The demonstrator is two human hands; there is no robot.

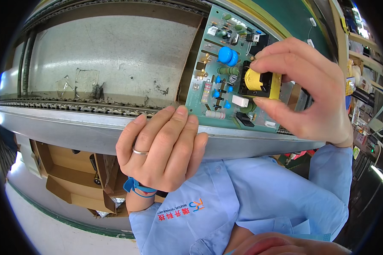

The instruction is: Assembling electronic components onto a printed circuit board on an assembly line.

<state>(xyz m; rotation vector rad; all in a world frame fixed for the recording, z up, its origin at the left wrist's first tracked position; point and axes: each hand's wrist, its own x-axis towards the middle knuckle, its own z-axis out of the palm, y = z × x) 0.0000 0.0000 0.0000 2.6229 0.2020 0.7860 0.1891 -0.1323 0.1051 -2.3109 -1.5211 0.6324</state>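
At right, half-open grip [325,95] clasps transformer [253,80].

"Where do you see the left hand [159,148]?"

"I have it just below the frame's centre, back toward me, fingers together and pointing up, palm hidden."

"And the right hand [308,87]?"

"Right of centre, thumb and index finger curved into a wide pinch; below it, I see the sleeved forearm [331,170]."
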